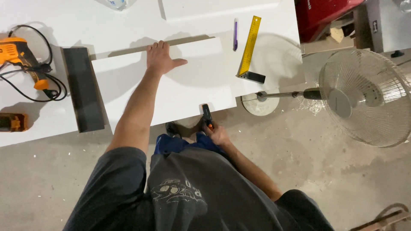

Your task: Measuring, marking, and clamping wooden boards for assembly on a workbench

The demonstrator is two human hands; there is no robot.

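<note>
My left hand (162, 57) lies flat, fingers spread, on the far part of a white board (188, 87) that rests on a white work table (55, 25). My right hand (217, 133) is below the board's near edge, closed around a small black and orange hand tool (207, 115) whose tip meets that edge. My left arm stretches across the board.
A dark metal block (83, 87) lies left of the board. An orange corded drill (19, 55) sits at far left. A yellow try square (249, 49) and a purple pen (235, 34) lie to the right. A standing fan (364, 96) is on the concrete floor at right.
</note>
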